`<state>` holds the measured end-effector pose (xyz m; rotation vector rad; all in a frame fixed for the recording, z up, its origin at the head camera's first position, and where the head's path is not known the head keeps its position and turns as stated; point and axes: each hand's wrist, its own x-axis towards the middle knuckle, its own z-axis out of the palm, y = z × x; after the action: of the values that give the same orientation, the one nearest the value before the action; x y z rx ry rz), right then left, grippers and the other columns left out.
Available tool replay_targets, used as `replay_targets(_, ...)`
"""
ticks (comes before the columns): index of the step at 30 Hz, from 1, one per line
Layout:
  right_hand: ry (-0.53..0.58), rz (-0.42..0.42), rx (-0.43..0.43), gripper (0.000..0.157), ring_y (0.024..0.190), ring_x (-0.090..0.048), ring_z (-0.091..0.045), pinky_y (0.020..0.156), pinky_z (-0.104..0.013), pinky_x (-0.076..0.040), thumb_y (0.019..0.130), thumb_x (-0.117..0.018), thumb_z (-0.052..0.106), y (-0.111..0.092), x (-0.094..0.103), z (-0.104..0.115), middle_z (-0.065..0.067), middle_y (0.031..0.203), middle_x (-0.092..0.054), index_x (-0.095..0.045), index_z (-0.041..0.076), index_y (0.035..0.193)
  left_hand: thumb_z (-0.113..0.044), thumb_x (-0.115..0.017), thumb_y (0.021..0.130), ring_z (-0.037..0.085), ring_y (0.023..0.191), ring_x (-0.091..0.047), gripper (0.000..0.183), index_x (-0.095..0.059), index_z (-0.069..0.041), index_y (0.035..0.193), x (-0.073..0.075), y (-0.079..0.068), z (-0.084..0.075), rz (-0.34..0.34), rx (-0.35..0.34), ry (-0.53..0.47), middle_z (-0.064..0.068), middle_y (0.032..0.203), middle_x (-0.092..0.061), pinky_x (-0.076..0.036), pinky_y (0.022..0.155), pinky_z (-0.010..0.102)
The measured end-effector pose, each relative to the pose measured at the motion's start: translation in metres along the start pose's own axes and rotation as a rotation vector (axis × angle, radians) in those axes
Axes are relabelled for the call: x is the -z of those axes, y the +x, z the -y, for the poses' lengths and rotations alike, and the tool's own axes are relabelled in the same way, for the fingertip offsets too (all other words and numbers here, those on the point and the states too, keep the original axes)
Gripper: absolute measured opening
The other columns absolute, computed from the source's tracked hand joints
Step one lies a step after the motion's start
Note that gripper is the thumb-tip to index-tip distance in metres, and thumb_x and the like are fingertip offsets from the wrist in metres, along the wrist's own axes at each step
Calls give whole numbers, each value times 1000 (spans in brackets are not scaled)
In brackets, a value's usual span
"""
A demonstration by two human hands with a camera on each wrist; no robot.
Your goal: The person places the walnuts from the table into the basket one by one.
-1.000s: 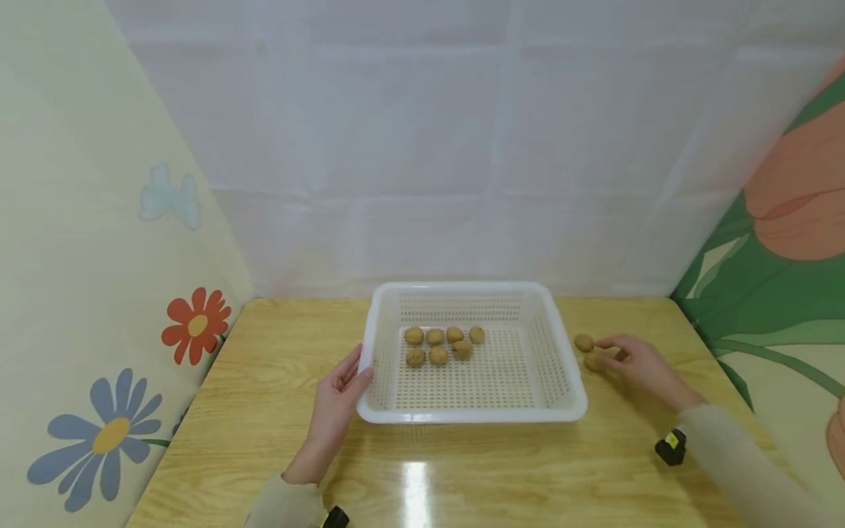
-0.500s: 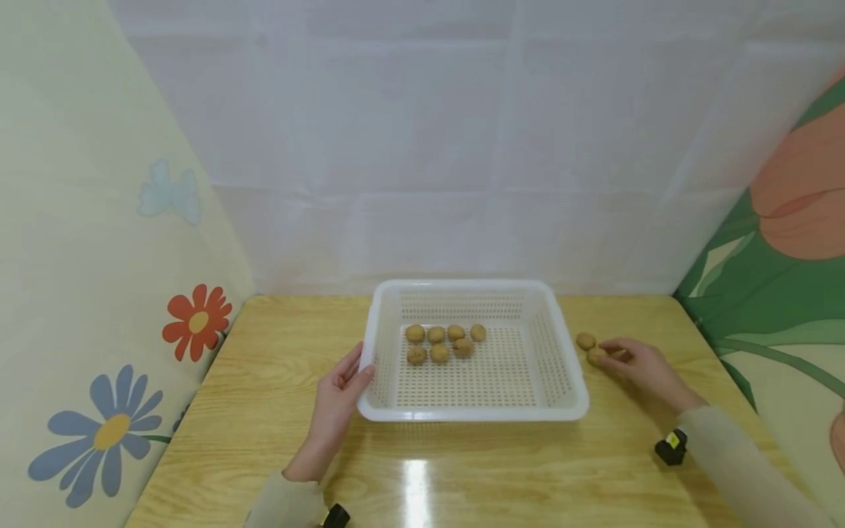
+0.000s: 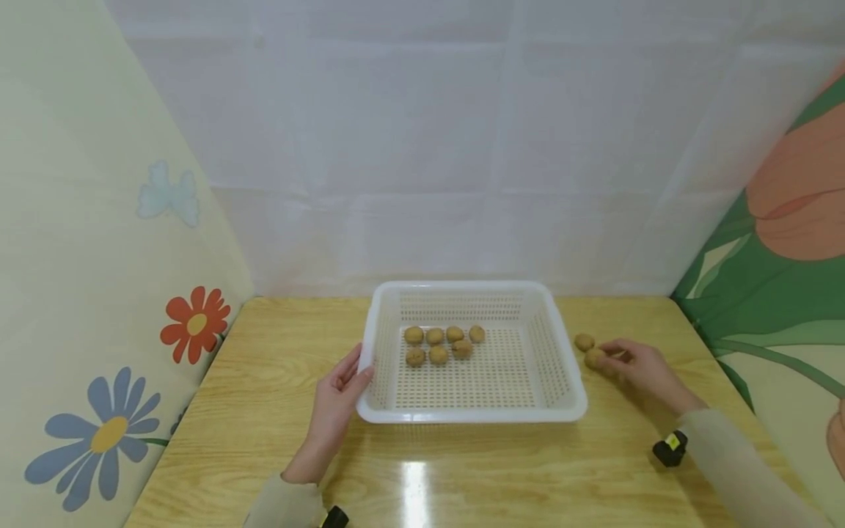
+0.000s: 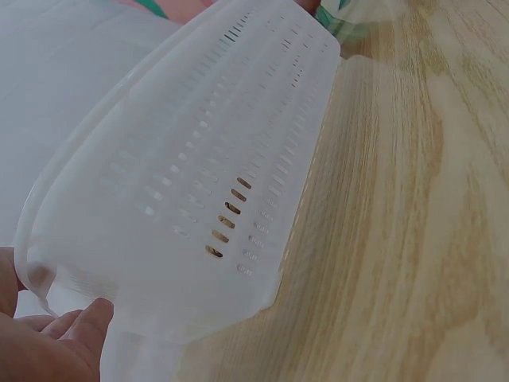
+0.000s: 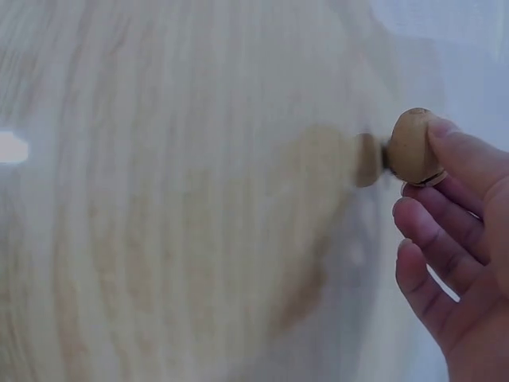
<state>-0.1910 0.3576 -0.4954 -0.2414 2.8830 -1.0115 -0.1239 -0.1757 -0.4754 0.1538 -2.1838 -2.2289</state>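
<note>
In the head view, a white plastic basket (image 3: 472,416) with slotted walls stands mid-table, holding several walnuts (image 3: 439,355) in two rows toward its left. My left hand (image 3: 335,405) grips the basket's left rim, thumb on top; in the left wrist view its fingers (image 4: 83,330) lie against the outer wall. To the right of the basket, my right hand (image 3: 643,370) pinches a walnut (image 3: 595,358) between thumb and fingers. That tan, round walnut (image 5: 413,147) shows clearly in the right wrist view. Another walnut (image 3: 584,342) lies just behind it on the table.
The wood-grain table (image 3: 502,477) runs back to a white cloth wall (image 3: 422,147). Flower-printed panels (image 3: 72,257) stand along the left and right sides. A dark wrist camera (image 3: 670,448) sits at my right wrist.
My right hand's fingers have come down from over the nearer walnut and now pinch it. The left hand and the basket stay in place.
</note>
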Motion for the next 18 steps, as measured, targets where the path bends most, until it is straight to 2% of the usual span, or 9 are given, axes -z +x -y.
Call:
replay_targets(7,-75,-57,107,37,89,-67,-25,67,-31,-55,101,-71,26,0,17,18,-20,112,-74,-70,-2,125,-13,-63,105,26,137,-53,56,-44,-4,157,1,-1,0,2,2,-6,18,156,-50,-55,99,25)
replay_targets(18,-67,-46,158,34,92,-66,-23,68,-30,-56,101,-71,25,0,35,56,-17,117,-74,-72,2,126,-14,-64,105,24,136,-55,56,-44,-4,157,0,-1,-1,0,6,12,18,155,-50,-55,99,25)
